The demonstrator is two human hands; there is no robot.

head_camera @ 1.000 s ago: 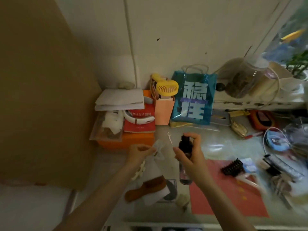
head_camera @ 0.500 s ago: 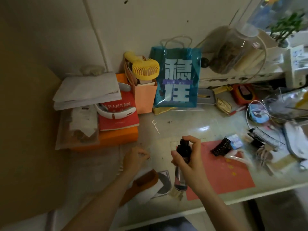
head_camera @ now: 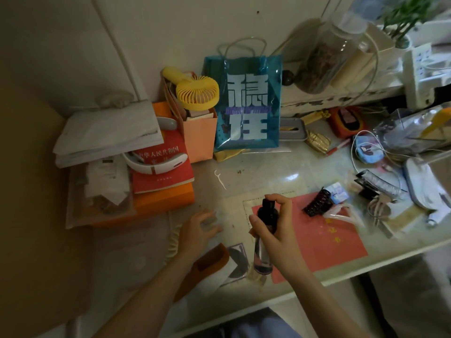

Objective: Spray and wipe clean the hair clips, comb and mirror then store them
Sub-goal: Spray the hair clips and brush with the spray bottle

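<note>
Both bare forearms reach forward from the lower edge of the view. The right hand (head_camera: pixel 275 230) is raised with its fingers curled round a spray bottle (head_camera: pixel 264 237), index finger bent over the top of it. The left hand (head_camera: pixel 197 228) sits lower and just beside, palm down, fingers spread and loosely bent, motion-blurred at the tips.

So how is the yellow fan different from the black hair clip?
The yellow fan is round and bright, while the black hair clip is dark, long and toothed. The fan sticks up out of an orange paper bag by the wall; the clip lies flat on the red sheet on the desk. The fan looks bigger than the clip. Neither is touched by the hands.
</note>
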